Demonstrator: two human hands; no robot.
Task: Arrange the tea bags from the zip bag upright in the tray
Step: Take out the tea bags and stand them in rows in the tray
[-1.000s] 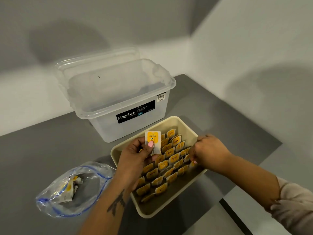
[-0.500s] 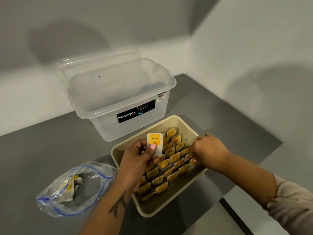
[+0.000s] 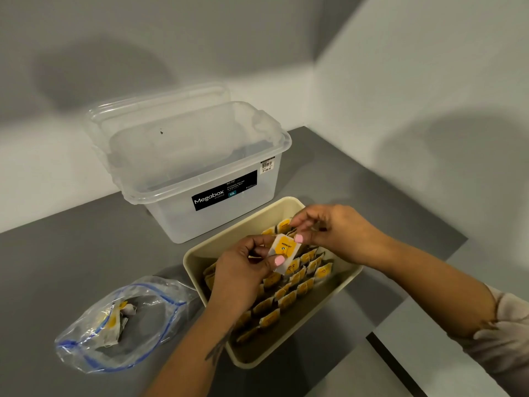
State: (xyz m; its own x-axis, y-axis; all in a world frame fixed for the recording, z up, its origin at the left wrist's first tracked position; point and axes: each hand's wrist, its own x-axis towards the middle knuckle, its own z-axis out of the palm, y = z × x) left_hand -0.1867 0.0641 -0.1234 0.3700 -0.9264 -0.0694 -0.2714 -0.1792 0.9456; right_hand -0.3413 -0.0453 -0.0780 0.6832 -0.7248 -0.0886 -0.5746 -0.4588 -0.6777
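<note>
storage box (image 3: 200, 173) is that clear, slightly frosted plastic, smooth with a glossy black label on the front. tray (image 3: 340, 285) looks like cream plastic, smooth and fairly matt. zip bag (image 3: 94, 333) is thin see-through film, crinkly and shiny, with a blue seal strip. tea bags (image 3: 297, 285) have pale papery wrappers with yellow printed patches, matt. table (image 3: 71, 253) is a flat grey matt surface, and the sleeve (image 3: 503, 336) is soft beige knit-looking cloth
</note>
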